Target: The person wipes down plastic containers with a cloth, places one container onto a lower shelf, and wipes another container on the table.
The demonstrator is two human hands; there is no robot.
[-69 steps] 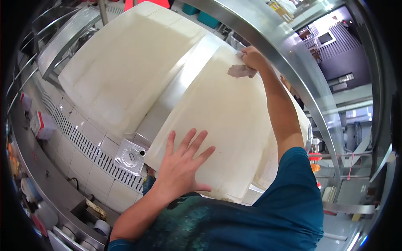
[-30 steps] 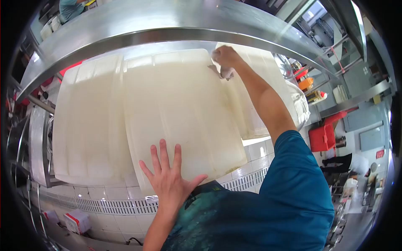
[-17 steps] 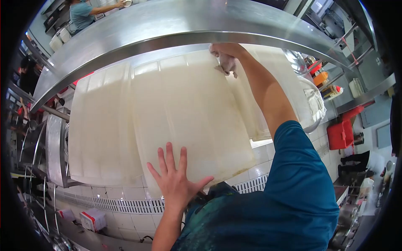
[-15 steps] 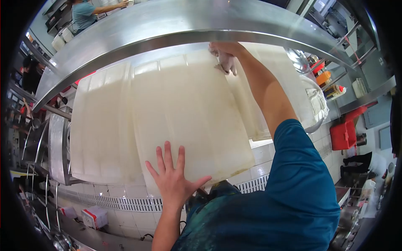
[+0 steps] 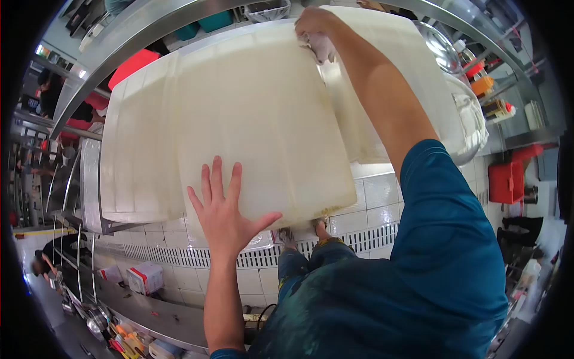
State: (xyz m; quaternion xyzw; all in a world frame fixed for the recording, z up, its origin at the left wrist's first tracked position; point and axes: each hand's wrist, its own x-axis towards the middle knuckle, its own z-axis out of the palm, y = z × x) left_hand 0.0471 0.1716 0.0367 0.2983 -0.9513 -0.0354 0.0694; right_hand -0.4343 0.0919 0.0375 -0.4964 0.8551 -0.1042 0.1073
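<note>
A kitchen w/ a white tiled floor (image 5: 380,192) is shown, crossed by a slotted drain grate (image 5: 161,255). Overhead, the far side is spanned by a curved-looking steel shelf edge (image 5: 143,27). Three large pale panels are set side by side: the L panel (image 5: 139,143), the mid panel (image 5: 257,119) and the R panel (image 5: 391,78), w/ a gap btwn mid & R.

A greyish cloth (image 5: 323,49) is gripped in the R hand (image 5: 314,27), fingers curled tight around it, at the far R corner of the mid panel, next to that gap. The R arm is stretched out across the R panel. The L hand (image 5: 224,222) is held over the near L part of the mid panel, fingers spread wide & nothing grasped; whether the panel is touched can't quite be told from this angle.

To the R, a round tub (image 5: 469,122) w/ white fabric, a shiny metal bowl (image 5: 438,46) & a red bin (image 5: 506,181) are seen. Lower L, a white box w/ red trim (image 5: 144,278) is placed on the floor.
</note>
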